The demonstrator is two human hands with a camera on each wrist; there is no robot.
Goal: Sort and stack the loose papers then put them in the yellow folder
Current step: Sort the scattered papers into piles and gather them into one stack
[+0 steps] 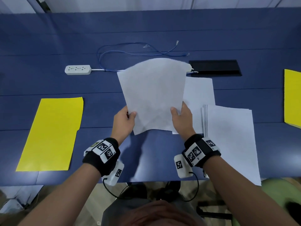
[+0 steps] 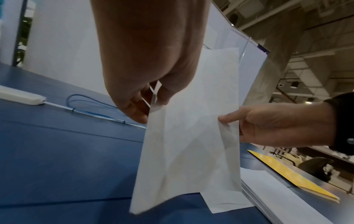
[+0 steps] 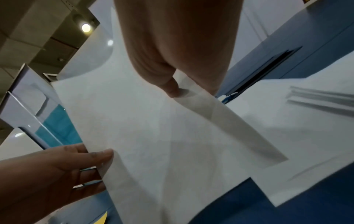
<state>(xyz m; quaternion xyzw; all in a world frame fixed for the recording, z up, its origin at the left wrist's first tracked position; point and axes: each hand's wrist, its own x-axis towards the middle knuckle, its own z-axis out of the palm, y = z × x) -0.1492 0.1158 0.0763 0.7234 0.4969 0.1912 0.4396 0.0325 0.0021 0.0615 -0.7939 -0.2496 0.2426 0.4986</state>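
Observation:
Both hands hold a white sheet of paper [image 1: 153, 93] lifted off the blue table. My left hand [image 1: 127, 119] pinches its left edge, thumb on top; my right hand [image 1: 180, 116] pinches its right edge. The wrist views show the same sheet [image 2: 189, 136] [image 3: 153, 128] between thumb and fingers of each hand. Another loose sheet [image 1: 199, 93] lies under it on the table. A stack of papers [image 1: 231, 141] sits at the right, near the front edge. A yellow folder [image 1: 52, 134] lies shut at the left.
A second yellow folder [image 1: 292, 97] lies at the right edge. Behind the papers are a white power strip [image 1: 77, 69], a looped blue cable [image 1: 130, 53] and a black cable hatch [image 1: 215, 67]. The table's front edge [image 1: 154, 181] runs just below my wrists.

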